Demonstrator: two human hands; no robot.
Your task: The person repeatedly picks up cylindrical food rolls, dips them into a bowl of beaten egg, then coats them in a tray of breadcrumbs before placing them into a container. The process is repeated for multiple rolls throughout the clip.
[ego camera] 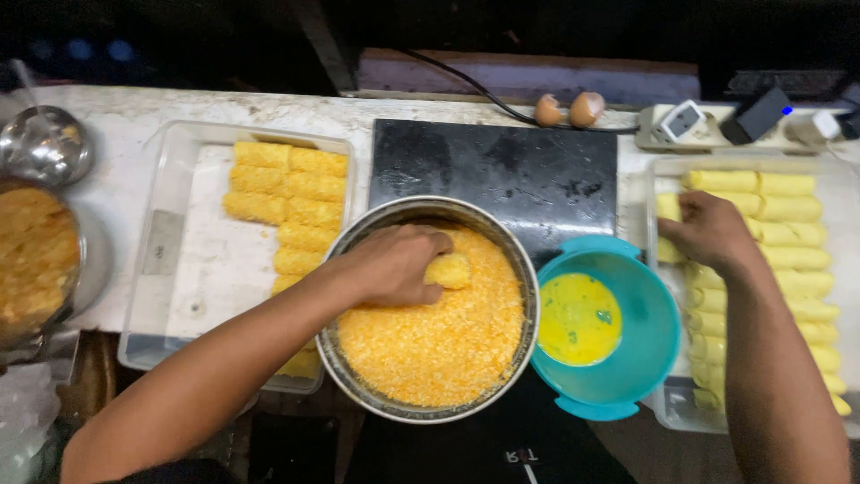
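Observation:
My left hand [391, 264] reaches into a metal bowl [351, 237] full of orange breadcrumbs [439, 341] and grips a crumb-coated roll [450, 270]. My right hand [708, 231] rests in a clear tray [651, 170] of pale uncoated rolls [788, 211], fingers closed around one at the tray's left side. Between the bowl and that tray stands a teal bowl [645, 358] holding beaten egg [578, 318]. On the left, a clear tray [170, 152] holds several breaded rolls [291, 193] lined along its right side.
A black slab [502, 166] lies behind the metal bowl. Two eggshell halves [567, 109] and a power strip [708, 125] with plugs sit at the back. A pot of orange filling [31, 251] and a metal ladle [45, 143] stand at far left.

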